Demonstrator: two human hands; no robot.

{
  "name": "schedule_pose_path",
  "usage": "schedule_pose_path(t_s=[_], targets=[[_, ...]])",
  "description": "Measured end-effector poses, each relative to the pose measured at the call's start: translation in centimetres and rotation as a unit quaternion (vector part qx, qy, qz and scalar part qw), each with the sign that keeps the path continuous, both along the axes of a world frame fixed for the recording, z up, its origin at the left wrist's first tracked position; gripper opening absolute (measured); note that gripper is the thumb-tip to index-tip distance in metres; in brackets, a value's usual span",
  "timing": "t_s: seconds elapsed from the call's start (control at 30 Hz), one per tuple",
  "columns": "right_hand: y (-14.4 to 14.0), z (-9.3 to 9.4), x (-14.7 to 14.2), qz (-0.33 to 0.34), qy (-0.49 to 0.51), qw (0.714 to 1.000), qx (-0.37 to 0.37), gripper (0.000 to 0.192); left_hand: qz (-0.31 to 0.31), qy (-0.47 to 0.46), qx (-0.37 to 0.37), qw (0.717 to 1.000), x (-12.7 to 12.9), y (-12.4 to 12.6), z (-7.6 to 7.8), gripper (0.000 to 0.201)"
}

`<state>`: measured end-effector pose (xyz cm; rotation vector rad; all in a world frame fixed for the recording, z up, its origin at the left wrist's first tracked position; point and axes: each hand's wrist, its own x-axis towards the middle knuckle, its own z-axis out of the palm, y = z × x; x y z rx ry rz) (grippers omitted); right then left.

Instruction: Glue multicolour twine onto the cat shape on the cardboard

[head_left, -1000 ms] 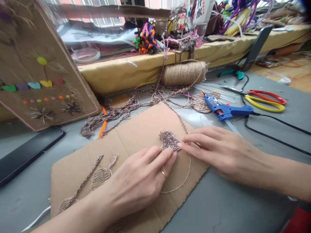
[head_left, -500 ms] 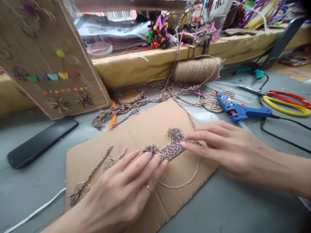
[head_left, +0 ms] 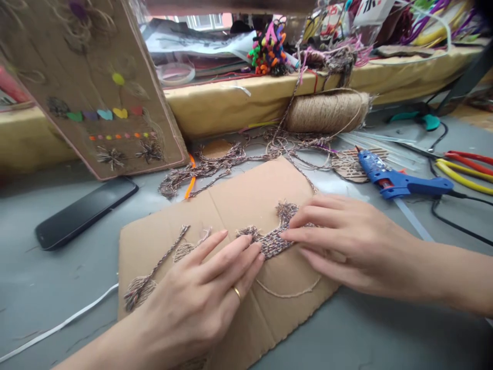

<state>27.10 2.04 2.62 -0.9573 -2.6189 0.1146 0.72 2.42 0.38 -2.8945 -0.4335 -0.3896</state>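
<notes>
- Yarn patch (head_left: 275,244), mottled and tufted at its visible upper edge, lies flat on a cardboard sheet (head_left: 250,198) between a crafter's hands.
- The left hand (head_left: 204,298), a gold ring (head_left: 236,293) on one finger, is spread palm down, fingertips resting on the patch's near end, grasping nothing.
- The right hand (head_left: 354,246) sets its fingertips on the far end (whether it also pinches the cord there, one cannot tell).
- Below the patch, a thin line of twine (head_left: 287,296) curves across the cardboard; to the left lies a tufted cord stem (head_left: 165,257), near the left hand.
- On the gray tabletop (head_left: 69,288), a blue glue gun (head_left: 404,182) lies beyond the right hand, near scissors (head_left: 456,178) with red and yellow handles.
- Behind the sheet sit tangled cord (head_left: 211,164) and a twine spool (head_left: 327,110); a dark phone (head_left: 87,213) lies before a decorated panel (head_left: 88,87).
</notes>
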Motion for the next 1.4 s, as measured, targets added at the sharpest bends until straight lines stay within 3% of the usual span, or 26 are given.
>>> schedule_pose_path(t_s=[0.13,0.23,0.5,0.67,0.83,0.97,1.03,1.2,1.27,1.4], targets=[[0.5,-1.2,-1.7,0.017,-0.012,0.999,0.031,0.018,0.01,0.016,0.02,1.0,-0.5,-0.1,-0.1,0.036],[0.9,-1.7,-1.5,0.025,-0.012,0.998,0.06,0.022,0.016,0.018,0.021,0.999,-0.4,-0.3,-0.2,0.036],[0.6,0.6,2.2,-0.107,-0.002,0.992,0.067,0.014,0.026,-0.03,-0.002,0.999,-0.2,-0.7,-0.5,0.035],[-0.9,-0.4,-1.0,-0.026,-0.022,0.997,0.066,0.018,0.002,-0.051,-0.004,0.999,-1.3,-0.8,-0.3,0.037],[-0.9,-2.3,-3.3,-0.021,-0.068,0.994,0.082,0.019,0.029,-0.093,-0.004,0.995,-2.5,-0.9,-0.2,0.039],[-0.4,-1.7,-2.8,-0.027,-0.067,0.994,0.085,0.02,0.019,-0.093,-0.007,0.995,-2.5,-0.8,-0.6,0.037],[-0.3,-0.6,-2.0,-0.053,-0.036,0.995,0.08,0.019,0.007,-0.088,-0.011,0.996,-2.4,-0.7,-0.9,0.037],[-0.7,1.1,0.1,-0.205,0.089,0.97,0.096,0.007,0.008,-0.107,-0.022,0.994,-2.4,-0.6,-1.3,0.036],[-1.1,1.0,0.0,-0.152,0.085,0.982,0.074,0.009,0.012,-0.116,-0.024,0.993,-2.4,-0.6,-1.3,0.035],[-1.3,0.2,-1.9,0.047,0.002,0.999,-0.023,0.028,0.012,-0.129,-0.021,0.991,-2.2,-0.4,-1.3,0.034]])
